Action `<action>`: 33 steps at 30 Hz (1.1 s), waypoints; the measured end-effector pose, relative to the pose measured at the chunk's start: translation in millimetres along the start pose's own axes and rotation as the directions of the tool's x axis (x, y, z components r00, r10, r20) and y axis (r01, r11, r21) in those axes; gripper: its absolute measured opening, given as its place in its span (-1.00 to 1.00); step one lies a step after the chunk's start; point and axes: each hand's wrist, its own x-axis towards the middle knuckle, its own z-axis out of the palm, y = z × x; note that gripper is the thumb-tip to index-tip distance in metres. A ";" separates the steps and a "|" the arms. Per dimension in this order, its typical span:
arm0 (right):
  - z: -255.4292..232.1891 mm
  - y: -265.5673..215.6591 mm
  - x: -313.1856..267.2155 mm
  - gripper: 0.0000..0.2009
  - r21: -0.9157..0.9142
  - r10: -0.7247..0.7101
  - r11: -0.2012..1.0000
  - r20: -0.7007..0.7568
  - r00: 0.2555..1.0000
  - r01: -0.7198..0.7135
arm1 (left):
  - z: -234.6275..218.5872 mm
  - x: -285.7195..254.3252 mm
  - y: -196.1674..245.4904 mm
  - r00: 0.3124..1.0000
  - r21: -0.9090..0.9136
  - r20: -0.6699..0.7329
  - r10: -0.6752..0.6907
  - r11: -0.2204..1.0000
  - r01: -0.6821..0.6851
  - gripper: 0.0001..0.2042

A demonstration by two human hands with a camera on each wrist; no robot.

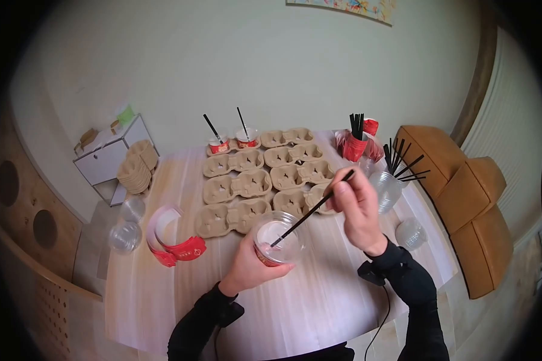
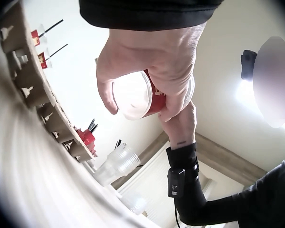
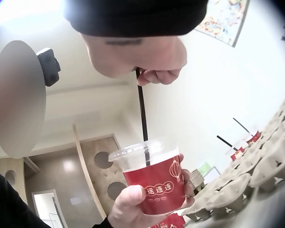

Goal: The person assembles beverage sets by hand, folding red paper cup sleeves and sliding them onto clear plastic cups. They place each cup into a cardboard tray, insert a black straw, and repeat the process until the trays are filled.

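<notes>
My left hand [image 1: 250, 265] grips a red printed cup [image 1: 277, 243] with a clear lid [image 3: 142, 151], held just above the pale wooden table [image 1: 319, 301]. The cup [image 3: 157, 184] shows red with white lettering in the right wrist view, and its pale bottom [image 2: 135, 95] shows in the left wrist view. My right hand [image 1: 358, 204] pinches a black straw [image 1: 313, 209] near its top. The straw [image 3: 142, 114] passes down through the lid into the cup.
Several brown pulp cup carriers [image 1: 253, 183] cover the table's far half; two cups with straws [image 1: 230, 143] sit in the farthest one. Stacked red cup sleeves [image 1: 177, 246], clear lids [image 1: 125, 234], a red holder of straws [image 1: 355, 144] and clear cups [image 1: 384, 186] flank them. Brown seats [image 1: 464, 198] stand right.
</notes>
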 end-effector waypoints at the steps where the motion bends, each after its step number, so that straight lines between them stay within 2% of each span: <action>1: 4.2 1.5 -0.3 -0.86 -0.016 0.022 1.000 0.033 0.999 -0.021 | 0.7 -0.2 0.2 1.000 -0.043 0.002 -0.022 0.999 0.022 -0.24; 2: 8.0 6.2 -0.6 -0.87 0.021 0.025 0.999 0.046 0.999 -0.026 | 1.1 -0.4 0.9 1.000 -0.046 0.002 -0.017 0.999 0.017 -0.24; 3: 11.5 9.3 -0.8 -0.87 -0.040 0.012 0.999 0.060 0.998 -0.010 | 1.3 0.6 1.3 1.000 -0.035 -0.005 -0.006 0.999 0.006 -0.24; 5: 13.9 13.9 -1.6 -0.87 -0.158 0.093 0.986 0.211 0.973 -0.060 | 3.1 2.8 0.6 1.000 -0.032 -0.008 0.017 0.999 -0.017 -0.24; 7: 19.3 20.8 -3.4 -0.89 -0.132 0.118 0.987 0.237 0.964 -0.089 | 3.5 2.1 0.0 1.000 -0.112 -0.003 -0.020 0.994 0.019 -0.24; 9: 22.6 23.3 -2.6 -0.89 -0.093 0.143 0.988 0.270 0.952 -0.122 | 2.3 2.3 0.1 1.000 -0.089 -0.009 -0.014 0.996 0.013 -0.24; 12: 23.2 26.2 -2.4 -0.79 -0.142 0.170 0.981 0.264 0.949 -0.136 | -1.9 0.9 -2.9 0.999 -0.039 -0.037 -0.014 0.999 0.013 -0.25; 14: 25.6 35.5 -9.4 -0.52 -0.157 0.058 0.987 0.181 0.982 -0.030 | -5.2 2.4 -8.4 0.998 -0.013 -0.064 -0.010 1.000 0.009 -0.26; 15: 27.0 35.9 -12.6 -0.52 -0.153 0.055 0.988 0.187 0.981 -0.026 | -6.4 3.8 -11.7 0.997 -0.011 -0.076 0.009 1.000 -0.010 -0.25; 17: 30.3 36.7 -20.8 -0.24 -0.282 -0.076 0.952 0.163 0.984 0.121 | -6.7 6.5 -19.5 0.995 -0.008 -0.096 0.030 1.000 -0.030 -0.24; 18: 34.3 39.0 -26.9 -0.13 -0.298 -0.005 0.953 0.182 0.983 0.059 | -4.5 7.5 -24.4 0.988 -0.019 -0.148 0.043 0.999 -0.046 -0.23; 19: 39.3 40.2 -31.7 -0.13 -0.299 -0.004 0.952 0.183 0.983 0.059 | -3.0 8.4 -29.4 0.979 -0.031 -0.197 0.055 0.998 -0.062 -0.22; 21: 50.9 41.6 -38.7 -0.11 -0.524 0.031 0.842 0.278 0.960 0.125 | -2.4 7.7 -43.1 0.979 0.000 -0.192 0.067 0.998 -0.068 -0.21; 22: 59.0 42.0 -40.1 -0.18 -0.518 0.053 0.853 0.203 0.978 0.061 | -1.3 7.9 -43.2 0.979 0.034 -0.191 0.078 0.997 -0.073 -0.21; 25: 49.8 75.3 -20.4 -0.27 -0.503 0.017 0.859 0.206 0.978 0.091 | 2.9 4.2 -38.7 0.981 0.084 -0.188 0.045 0.996 -0.029 -0.14; 26: 48.0 85.7 -9.5 -0.35 -0.502 -0.039 0.859 0.128 0.991 0.098 | 2.3 2.6 -41.3 0.981 0.082 -0.191 0.045 0.996 -0.030 -0.14; 28: 31.4 102.4 28.2 -0.39 -0.557 -0.116 0.819 0.075 0.990 0.138 | 0.7 -0.3 -49.0 0.960 0.239 -0.261 0.105 0.970 -0.041 -0.09; 29: 24.7 120.7 52.1 -0.43 -0.594 -0.226 0.787 -0.030 0.974 0.164 | -2.4 0.6 -47.6 0.959 0.232 -0.263 0.104 0.972 -0.042 -0.09; 30: 12.0 137.7 78.3 -0.41 -0.579 -0.201 0.808 -0.098 0.975 0.109 | -6.4 0.4 -43.1 0.982 0.230 -0.187 0.026 0.973 0.018 -0.08; 31: -4.2 165.1 108.7 -0.37 -0.548 -0.115 0.836 -0.185 0.976 -0.005 | -9.6 1.7 -42.0 0.993 0.233 -0.108 -0.053 0.969 0.078 -0.07; 32: -17.3 178.7 132.5 -0.36 -0.537 -0.136 0.843 -0.189 0.972 0.014 | -9.6 0.1 -48.3 0.997 0.250 -0.075 -0.020 0.967 0.038 -0.19; 33: -26.8 192.3 154.6 -0.37 -0.541 -0.069 0.839 -0.193 0.979 -0.048 | -10.1 0.0 -50.2 0.997 0.248 -0.079 -0.021 0.968 0.040 -0.19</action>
